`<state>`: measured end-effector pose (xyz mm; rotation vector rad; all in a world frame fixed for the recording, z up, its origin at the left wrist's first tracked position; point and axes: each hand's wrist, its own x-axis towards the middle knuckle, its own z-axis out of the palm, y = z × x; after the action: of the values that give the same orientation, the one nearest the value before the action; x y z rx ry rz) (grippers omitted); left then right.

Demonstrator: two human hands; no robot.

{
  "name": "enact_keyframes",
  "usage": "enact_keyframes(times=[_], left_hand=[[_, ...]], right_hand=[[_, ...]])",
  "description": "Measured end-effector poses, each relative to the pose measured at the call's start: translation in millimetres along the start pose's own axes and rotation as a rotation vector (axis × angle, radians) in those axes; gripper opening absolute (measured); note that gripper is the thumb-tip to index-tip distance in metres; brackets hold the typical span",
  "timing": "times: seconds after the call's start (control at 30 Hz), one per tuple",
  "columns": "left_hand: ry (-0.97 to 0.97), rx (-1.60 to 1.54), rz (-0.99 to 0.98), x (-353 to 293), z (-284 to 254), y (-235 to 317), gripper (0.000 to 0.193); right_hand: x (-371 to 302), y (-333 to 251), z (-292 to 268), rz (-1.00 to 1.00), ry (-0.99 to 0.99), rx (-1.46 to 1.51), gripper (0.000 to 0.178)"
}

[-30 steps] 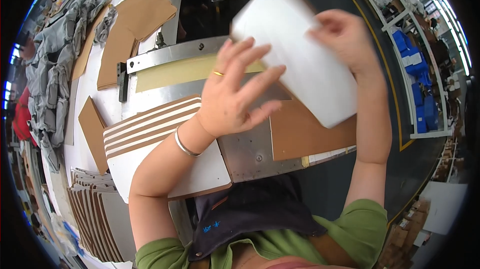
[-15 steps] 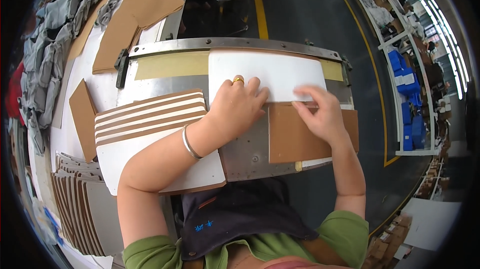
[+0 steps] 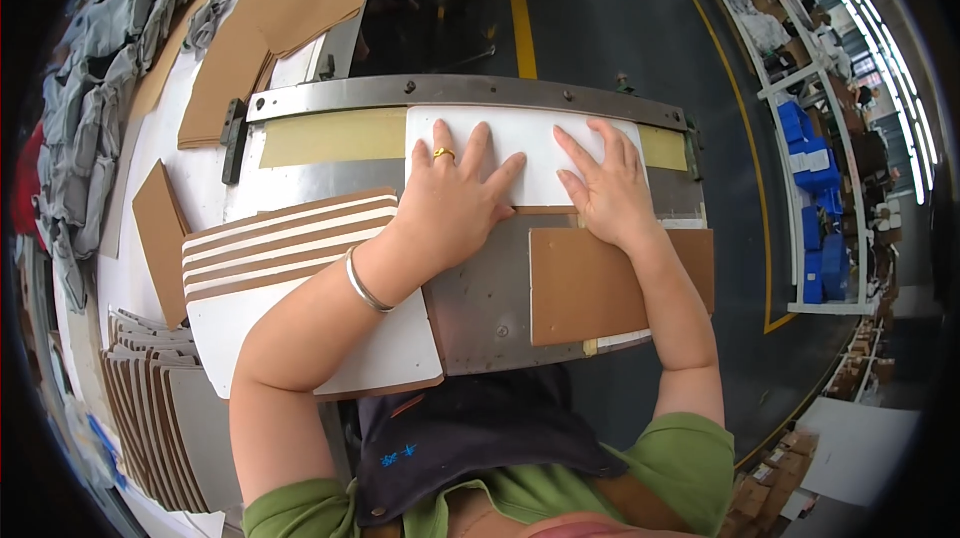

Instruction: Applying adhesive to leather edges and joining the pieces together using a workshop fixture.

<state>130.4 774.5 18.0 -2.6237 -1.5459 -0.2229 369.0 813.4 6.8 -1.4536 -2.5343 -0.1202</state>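
A white board with a brown edge point(image 3: 540, 178) lies against the metal bar point(image 3: 490, 93) along the far side of the steel work surface point(image 3: 475, 308). My left hand point(image 3: 450, 188) rests flat on the board's left part with fingers spread. On its right part lies my right hand point(image 3: 610, 183), fingers also spread, holding nothing. Beneath my right wrist is a brown board point(image 3: 590, 288). By my left forearm sits a fanned stack of brown-and-white boards point(image 3: 225, 323), partly covered by the arm.
Another row of stacked boards point(image 3: 150, 418) stands lower left. Brown cardboard pieces point(image 3: 240, 63) and heaped grey cloth point(image 3: 105, 118) lie on the white table at left. A shelf rack with blue bins point(image 3: 812, 168) stands beyond the dark floor at right.
Both hands have gone from curled fingers at the white board's near edge to spread fingers flat on it. My right hand has moved left and forward onto the board.
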Motion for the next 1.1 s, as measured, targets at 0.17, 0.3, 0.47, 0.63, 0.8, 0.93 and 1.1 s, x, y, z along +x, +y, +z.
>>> enact_keyframes(times=[0.17,0.3,0.47,0.63,0.8,0.93,1.1], left_hand=[[-0.021,-0.013,0.007,-2.3,-3.1,-0.4,0.057],[-0.014,-0.014,0.006,-4.1,-7.2,-2.7,0.057],[-0.043,0.0,-0.001,-2.1,-6.9,1.3,0.055],[0.039,-0.147,0.025,-17.7,-15.8,-9.9,0.063],[0.074,-0.353,-0.005,-116.2,-96.9,-18.6,0.082],[-0.098,-0.29,-0.247,-199.4,-101.3,-14.7,0.093],[-0.055,-0.175,-0.346,-236.0,-73.7,-12.4,0.082]], right_hand=[[-0.4,-1.3,-4.1,0.001,0.047,0.018,0.045],[2.9,28.6,-2.1,0.188,0.185,0.174,0.042],[8.3,79.4,-13.0,0.741,0.185,0.983,0.046],[7.0,69.0,-36.4,0.519,0.348,1.449,0.039],[-123.9,110.9,-135.5,-0.1,0.534,1.26,0.022],[-185.8,91.1,-141.8,0.144,0.278,0.883,0.011],[-197.2,67.8,-114.3,0.422,-0.082,0.32,0.022]])
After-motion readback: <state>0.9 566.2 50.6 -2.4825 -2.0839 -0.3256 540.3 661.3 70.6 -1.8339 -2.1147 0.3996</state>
